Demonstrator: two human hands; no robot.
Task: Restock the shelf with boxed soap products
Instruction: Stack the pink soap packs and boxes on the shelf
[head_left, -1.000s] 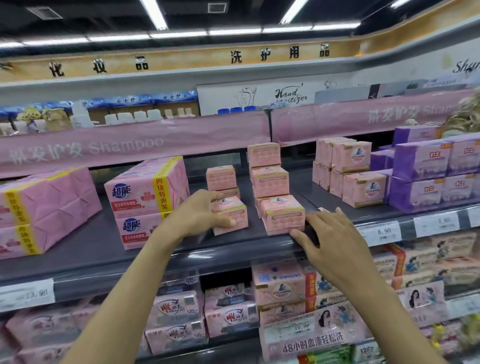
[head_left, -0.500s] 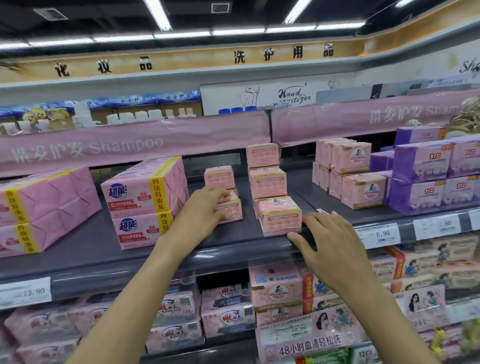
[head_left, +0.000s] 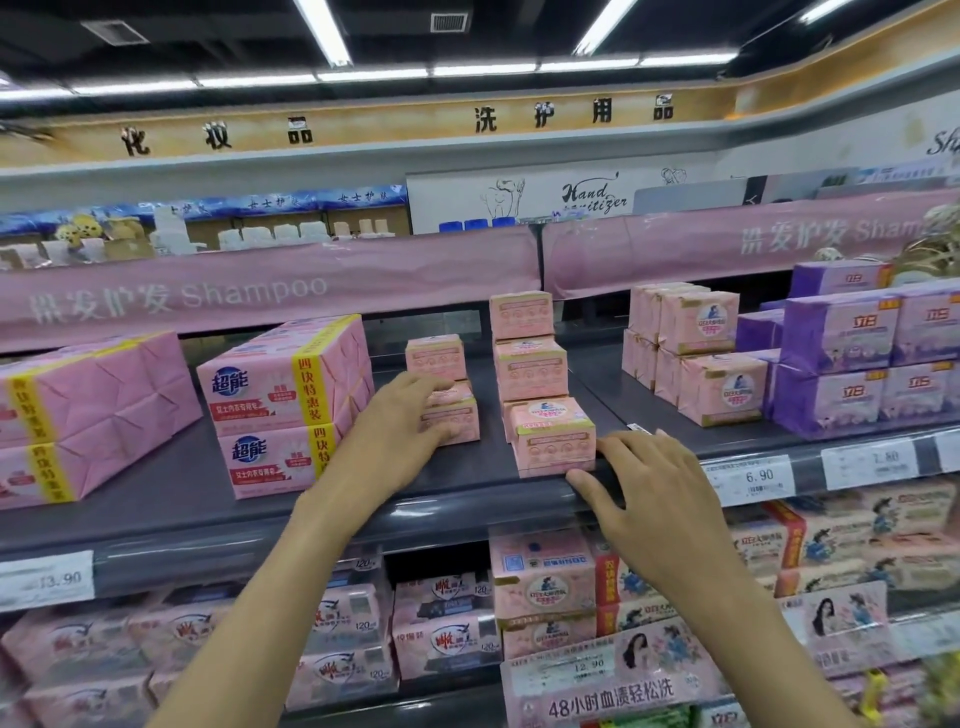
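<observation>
Small pink soap boxes stand in two columns on the grey shelf (head_left: 208, 499). My left hand (head_left: 405, 426) grips the front box of the left column (head_left: 460, 423), fingers over its top and thumb on its front; another box (head_left: 436, 356) stands close behind it. My right hand (head_left: 654, 493) lies open with spread fingers, fingertips touching the right side of the front box of the right column (head_left: 553, 436) and thumb along the shelf lip. Behind that box rise stacked boxes (head_left: 530, 371).
Large pink multi-packs (head_left: 285, 405) sit left of my left hand, with more at the far left (head_left: 88, 410). Pink wrapped soaps (head_left: 696, 353) and purple boxes (head_left: 857, 358) fill the right side. A price tag (head_left: 753, 475) hangs on the shelf lip. Soap packs (head_left: 447, 634) crowd the lower shelf.
My left hand has moved the small box from near the shelf's front back toward the box behind it. My right hand has stayed beside the front right box.
</observation>
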